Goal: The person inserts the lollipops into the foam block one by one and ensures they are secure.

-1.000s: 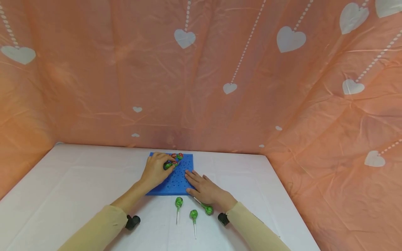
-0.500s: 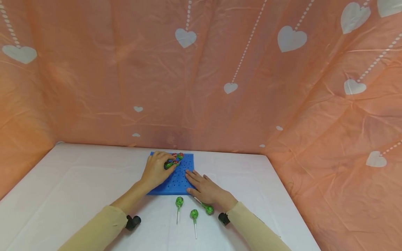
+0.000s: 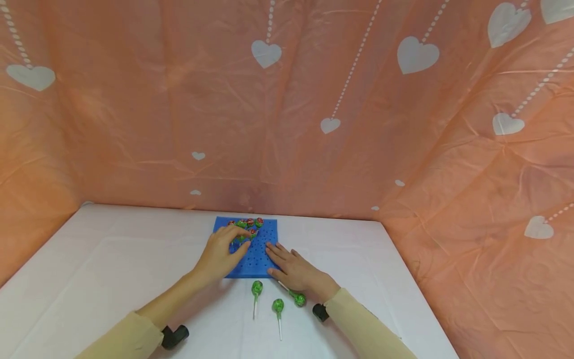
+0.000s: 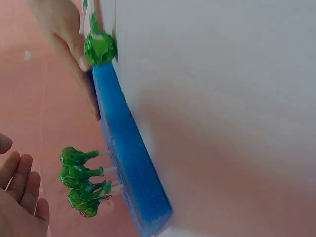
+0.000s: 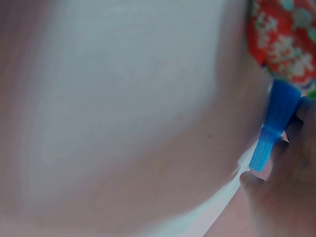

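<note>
A blue foam board (image 3: pixel 257 262) full of small holes lies at the back of the table. Several lollipops (image 3: pixel 250 222) with red and green wrappers stand upright by their sticks in its far left part. My left hand (image 3: pixel 218 254) hovers over the board's left side, thumb and fingers parted; the left wrist view shows a gap between this hand (image 4: pixel 19 197) and the standing lollipops (image 4: pixel 79 175). Flat on the board's right edge rests my right hand (image 3: pixel 296 271), fingers straight. The right wrist view catches a blurred lollipop head (image 5: pixel 284 42) close up.
Three loose lollipops lie on the white table in front of the board: one on the left (image 3: pixel 257 287), one nearest me (image 3: pixel 278 305), and one on the right (image 3: pixel 299 299) beside my right wrist. An orange curtain (image 3: pixel 287 164) with white hearts hangs behind the table.
My left hand has let go of a lollipop in the board and drawn back toward me and left, uncovering more standing lollipops. The right hand has stayed in place.
</note>
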The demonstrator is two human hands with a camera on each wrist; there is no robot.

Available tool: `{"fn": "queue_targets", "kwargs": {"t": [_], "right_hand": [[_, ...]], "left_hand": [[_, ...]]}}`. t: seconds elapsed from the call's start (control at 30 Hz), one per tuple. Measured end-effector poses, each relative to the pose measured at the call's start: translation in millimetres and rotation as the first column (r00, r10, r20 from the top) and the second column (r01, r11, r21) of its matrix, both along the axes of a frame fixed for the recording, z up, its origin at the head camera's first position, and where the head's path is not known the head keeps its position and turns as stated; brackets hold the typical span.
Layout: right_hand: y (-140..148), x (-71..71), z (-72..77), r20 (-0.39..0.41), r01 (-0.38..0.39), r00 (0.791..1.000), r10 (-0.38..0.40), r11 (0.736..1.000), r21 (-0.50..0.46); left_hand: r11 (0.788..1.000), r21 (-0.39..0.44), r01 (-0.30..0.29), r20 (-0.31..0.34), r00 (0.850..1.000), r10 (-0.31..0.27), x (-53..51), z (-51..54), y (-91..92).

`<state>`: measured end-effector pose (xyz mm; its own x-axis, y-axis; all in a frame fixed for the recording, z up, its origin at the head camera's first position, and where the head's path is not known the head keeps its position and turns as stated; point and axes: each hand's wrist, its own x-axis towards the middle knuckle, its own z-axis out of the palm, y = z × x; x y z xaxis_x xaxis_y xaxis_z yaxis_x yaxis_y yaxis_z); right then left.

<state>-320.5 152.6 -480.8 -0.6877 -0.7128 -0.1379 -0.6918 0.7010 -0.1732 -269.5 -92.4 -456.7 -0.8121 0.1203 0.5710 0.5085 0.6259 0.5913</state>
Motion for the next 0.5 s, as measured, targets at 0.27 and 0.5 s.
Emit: {"fn": "queue_targets", "kwargs": {"t": [0.27,0.5], "right_hand": [[0.0,1.4,1.9,0.010,0.002,1.000,-0.002,1.000,-0.009],[0.2,1.2,1.2,0.012,-0.001,1.000,0.002,1.000,-0.020]], "left_hand": [[0.997,-0.033,0.075,0.123,0.990,-0.070,27.5,-5.9,-4.0],[0.979,-0.073,0.188,0.275,0.948,-0.162,37.1,-16.2,-6.8]]}}
